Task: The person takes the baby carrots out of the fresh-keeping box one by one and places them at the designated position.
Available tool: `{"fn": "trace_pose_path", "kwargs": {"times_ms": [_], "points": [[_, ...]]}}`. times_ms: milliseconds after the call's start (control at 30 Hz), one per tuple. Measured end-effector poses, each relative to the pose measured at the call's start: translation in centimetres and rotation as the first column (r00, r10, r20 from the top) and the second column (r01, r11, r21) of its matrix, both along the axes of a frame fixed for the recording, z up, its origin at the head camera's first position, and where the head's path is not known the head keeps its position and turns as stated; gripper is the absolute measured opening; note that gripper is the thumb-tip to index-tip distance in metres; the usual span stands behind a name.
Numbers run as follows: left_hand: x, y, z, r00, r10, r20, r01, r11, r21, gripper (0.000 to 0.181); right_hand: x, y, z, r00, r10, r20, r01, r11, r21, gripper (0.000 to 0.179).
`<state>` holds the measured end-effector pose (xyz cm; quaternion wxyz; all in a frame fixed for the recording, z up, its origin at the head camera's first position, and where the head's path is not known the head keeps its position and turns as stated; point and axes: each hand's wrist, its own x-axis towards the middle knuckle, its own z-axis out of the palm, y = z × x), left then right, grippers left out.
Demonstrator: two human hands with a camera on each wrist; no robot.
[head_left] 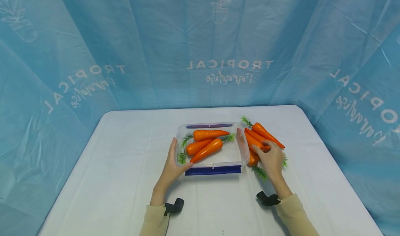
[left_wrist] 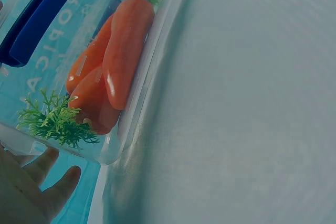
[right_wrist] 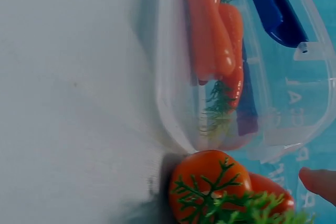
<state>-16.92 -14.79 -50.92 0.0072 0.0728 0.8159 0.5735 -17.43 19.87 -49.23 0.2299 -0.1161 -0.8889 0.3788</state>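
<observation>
A clear plastic container [head_left: 232,155] with blue clips stands on the table, holding three orange carrots [head_left: 207,150] with green tops. My left hand [head_left: 171,166] rests against its left front corner, thumb at the front rim. In the left wrist view, the fingers [left_wrist: 62,188] lie extended outside the clear wall. Right of the container lies a pile of several carrots [head_left: 267,134]. There my right hand [head_left: 272,159] has curled fingers around a carrot in the pile, partly hidden beneath it. In the right wrist view, one fingertip [right_wrist: 317,183] shows above the nearest carrots [right_wrist: 210,182].
A white cloth covers the table [head_left: 118,166]. Blue printed curtains [head_left: 162,48] hang behind it and along both sides. A black wrist mount [head_left: 174,206] sits on the left wrist and another mount [head_left: 268,198] on the right.
</observation>
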Motion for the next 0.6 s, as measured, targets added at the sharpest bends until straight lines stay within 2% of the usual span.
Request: {"fn": "trace_pose_path", "kwargs": {"times_ms": [67,100,267,467,600], "points": [[-0.4,-0.2,-1.1,1.0,0.009,-0.014,-0.009,1.0,0.001,0.107,0.0,0.1,0.4,1.0,0.002,-0.024,-0.002,1.0,-0.02,0.04],[-0.4,-0.2,-1.2,1.0,0.009,-0.025,-0.009,1.0,-0.001,0.107,0.0,0.1,0.6,0.999,0.003,-0.04,-0.004,1.0,-0.026,0.038],[-0.3,-0.3,-1.0,1.0,0.005,-0.018,-0.005,1.0,-0.003,0.107,-0.2,0.2,1.3,0.992,0.031,-0.12,-0.039,0.997,-0.061,0.029],[-0.5,-0.4,-0.9,1.0,0.001,0.023,-0.001,1.0,-0.004,0.108,-0.7,-0.7,2.0,0.988,0.065,-0.14,-0.07,0.997,-0.035,0.027],[-0.5,-0.3,-0.9,1.0,-0.004,0.024,0.004,1.0,0.012,0.109,-1.0,-1.4,2.2,0.983,0.094,-0.16,-0.099,0.995,-0.02,0.026]]}}
